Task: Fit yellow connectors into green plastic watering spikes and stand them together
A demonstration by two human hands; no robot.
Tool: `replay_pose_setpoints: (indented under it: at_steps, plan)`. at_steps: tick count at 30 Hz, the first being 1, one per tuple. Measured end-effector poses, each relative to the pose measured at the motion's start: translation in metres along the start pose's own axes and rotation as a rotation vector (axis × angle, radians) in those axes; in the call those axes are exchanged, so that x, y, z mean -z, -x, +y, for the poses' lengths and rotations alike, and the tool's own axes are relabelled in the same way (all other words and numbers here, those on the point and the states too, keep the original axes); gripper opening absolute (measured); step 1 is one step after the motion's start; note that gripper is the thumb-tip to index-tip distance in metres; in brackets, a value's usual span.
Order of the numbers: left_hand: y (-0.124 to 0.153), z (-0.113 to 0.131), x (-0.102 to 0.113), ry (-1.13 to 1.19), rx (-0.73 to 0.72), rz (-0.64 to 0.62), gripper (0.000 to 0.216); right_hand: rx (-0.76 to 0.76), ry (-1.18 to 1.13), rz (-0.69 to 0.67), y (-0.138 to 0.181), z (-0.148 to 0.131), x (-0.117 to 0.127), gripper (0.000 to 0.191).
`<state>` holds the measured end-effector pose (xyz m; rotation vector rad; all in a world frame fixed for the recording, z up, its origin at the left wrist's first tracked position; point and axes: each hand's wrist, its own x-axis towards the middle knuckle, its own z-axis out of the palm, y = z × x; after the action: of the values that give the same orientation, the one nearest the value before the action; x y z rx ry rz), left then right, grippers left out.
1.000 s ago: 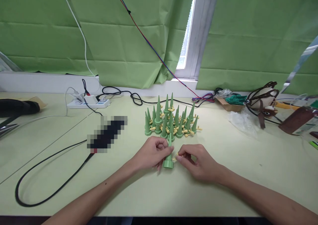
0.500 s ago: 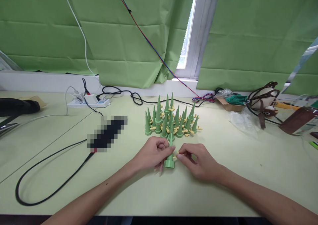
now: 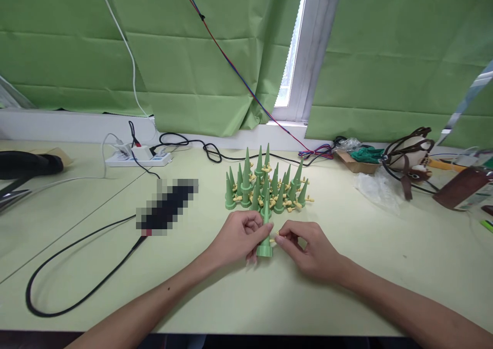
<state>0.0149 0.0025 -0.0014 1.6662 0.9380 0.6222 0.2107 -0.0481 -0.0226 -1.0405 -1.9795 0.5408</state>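
Observation:
In the head view, my left hand is closed around a green plant watering spike, tip up and wide collar toward me. From the right, my right hand pinches a small yellow valve at the spike's side, just above the collar. The fingertips cover most of that valve. Right behind my hands stands a cluster of similar green spikes, points up, with yellow valves sticking out of their sides. A few of them sit higher than the others.
A blurred-out dark device with a looping black cable lies to the left. Behind it is a white power strip. Plastic wrap, a cardboard box and a brown bottle lie at the right on the pale table.
The held spike has shifted slightly right and away from me, along with my left hand. My right hand keeps its pinch at the valve, nearly in place.

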Motion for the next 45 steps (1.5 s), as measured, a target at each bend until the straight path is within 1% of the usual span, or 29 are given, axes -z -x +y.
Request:
replay_pose_setpoints:
  at_steps: [9,15,22,27,32,35,38,42,45]
  plan:
    - [0.003,-0.002,-0.004,-0.080,-0.083,0.100,0.039,-0.077,-0.043,0.008,-0.003,-0.001,0.000,0.023]
    - [0.005,-0.001,-0.006,-0.252,-0.207,0.212,0.039,-0.153,-0.104,0.020,-0.005,-0.002,-0.001,0.024]
    - [0.004,-0.010,-0.007,-0.420,-0.356,0.292,0.034,-0.235,-0.210,0.025,-0.007,-0.001,-0.004,0.027]
    - [0.006,-0.013,-0.008,-0.517,-0.393,0.304,0.034,-0.283,-0.292,0.038,-0.008,0.001,-0.006,0.034]
    - [0.007,-0.016,-0.007,-0.628,-0.512,0.295,0.029,-0.433,-0.505,-0.030,-0.011,0.001,-0.007,0.037]
    - [0.006,-0.017,-0.007,-0.671,-0.568,0.297,0.028,-0.496,-0.598,-0.044,-0.012,0.002,-0.006,0.039]
    - [0.006,-0.016,-0.006,-0.651,-0.575,0.291,0.027,-0.494,-0.610,-0.023,-0.013,0.002,-0.006,0.038]
    - [0.007,-0.014,-0.004,-0.560,-0.528,0.286,0.021,-0.453,-0.570,0.018,-0.013,0.004,-0.004,0.037]
    - [0.008,-0.010,-0.002,-0.492,-0.474,0.321,0.027,-0.387,-0.488,0.087,-0.012,0.005,-0.001,0.035]
